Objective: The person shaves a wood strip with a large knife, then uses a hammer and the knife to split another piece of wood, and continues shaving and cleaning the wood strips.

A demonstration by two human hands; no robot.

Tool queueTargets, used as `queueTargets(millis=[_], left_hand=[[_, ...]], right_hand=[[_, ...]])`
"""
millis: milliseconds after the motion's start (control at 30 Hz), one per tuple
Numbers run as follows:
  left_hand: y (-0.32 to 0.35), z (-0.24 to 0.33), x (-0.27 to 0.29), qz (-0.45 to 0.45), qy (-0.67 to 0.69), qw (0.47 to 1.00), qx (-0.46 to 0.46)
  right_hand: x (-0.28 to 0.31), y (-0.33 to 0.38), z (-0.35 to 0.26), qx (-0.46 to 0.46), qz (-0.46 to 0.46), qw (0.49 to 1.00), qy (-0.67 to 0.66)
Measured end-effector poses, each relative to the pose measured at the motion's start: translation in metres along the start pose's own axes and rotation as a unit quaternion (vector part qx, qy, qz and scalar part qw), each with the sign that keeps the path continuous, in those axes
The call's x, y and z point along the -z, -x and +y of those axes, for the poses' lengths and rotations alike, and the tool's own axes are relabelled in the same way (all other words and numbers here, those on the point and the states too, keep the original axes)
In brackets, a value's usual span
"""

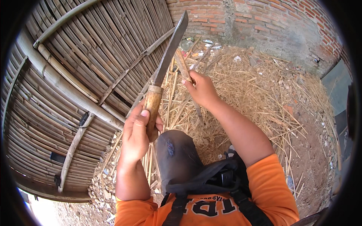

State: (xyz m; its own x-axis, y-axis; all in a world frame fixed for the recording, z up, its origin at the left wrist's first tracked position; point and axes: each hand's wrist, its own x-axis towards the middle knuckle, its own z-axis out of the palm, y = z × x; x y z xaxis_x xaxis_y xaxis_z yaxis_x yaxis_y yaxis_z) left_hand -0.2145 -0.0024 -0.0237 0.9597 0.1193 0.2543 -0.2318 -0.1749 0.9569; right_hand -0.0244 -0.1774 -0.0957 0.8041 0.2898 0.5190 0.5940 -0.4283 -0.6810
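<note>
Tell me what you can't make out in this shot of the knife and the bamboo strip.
- Head view: the lower end of the knife handle is covered by the left hand.
- Part of the bamboo strip is wrapped by the right hand; its lower end is lost against the straw.
- Whether blade and strip touch: cannot tell.
- The small litter by the brick wall is too small to identify.

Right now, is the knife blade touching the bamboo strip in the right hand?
Touching. The head view shows the knife blade crossing the top of the bamboo strip held by the right hand, with no gap between them; the left hand grips the wooden handle.
</note>
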Motion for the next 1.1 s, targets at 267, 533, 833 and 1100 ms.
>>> queueTargets(millis=[267,533,833,1100], left_hand=[[-0.005,-0.009,-0.002,0.034,-0.029,0.997,-0.058],[-0.007,-0.007,-0.004,0.055,-0.058,0.995,-0.052],[-0.012,-0.010,-0.001,0.048,-0.037,0.998,-0.022],[-0.010,-0.010,0.005,0.105,-0.099,0.989,-0.041]], right_hand=[[-0.014,0.003,0.004,0.061,0.084,0.994,0.027],[-0.006,0.004,0.005,0.038,0.084,0.996,0.017],[0.037,0.023,0.026,0.026,0.096,0.995,-0.002],[0.211,0.271,0.300,-0.360,0.126,0.906,0.184]])
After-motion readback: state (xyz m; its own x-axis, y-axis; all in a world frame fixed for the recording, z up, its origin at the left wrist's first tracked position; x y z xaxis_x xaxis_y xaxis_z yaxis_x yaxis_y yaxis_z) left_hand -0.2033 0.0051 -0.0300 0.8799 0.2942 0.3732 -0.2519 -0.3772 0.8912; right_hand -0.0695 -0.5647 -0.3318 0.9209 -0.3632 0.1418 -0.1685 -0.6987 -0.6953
